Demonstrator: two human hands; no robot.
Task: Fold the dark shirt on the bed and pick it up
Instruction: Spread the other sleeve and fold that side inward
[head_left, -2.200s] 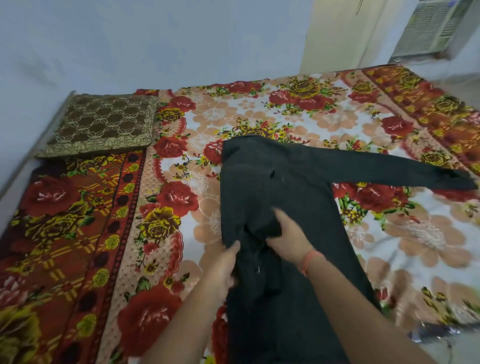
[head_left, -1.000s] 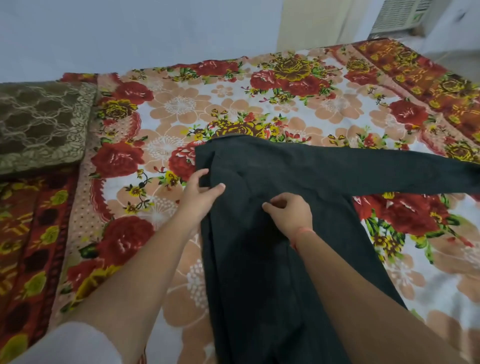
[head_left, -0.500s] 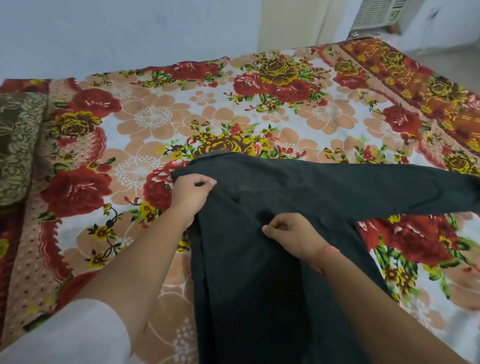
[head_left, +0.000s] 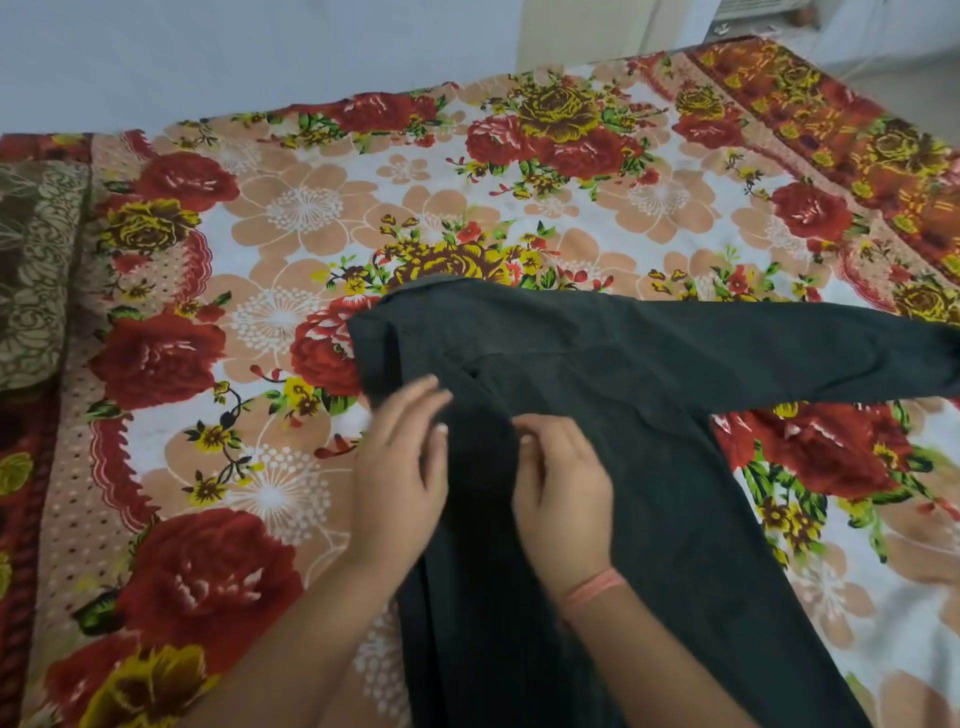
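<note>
One brown patterned pillow lies at the bed's left edge, well left of the shirt. The left hand rests on the shirt's left folded edge, fingers spread and gripping nothing. Just right of it, the right hand hovers over the body of the cloth, fingers curled loosely; whether they pinch fabric I cannot tell. The one dark shirt lies on the bed, left side folded in, one sleeve stretched rightward. Probably early: sleeve, lengthwise folds and the pickup remain.
</note>
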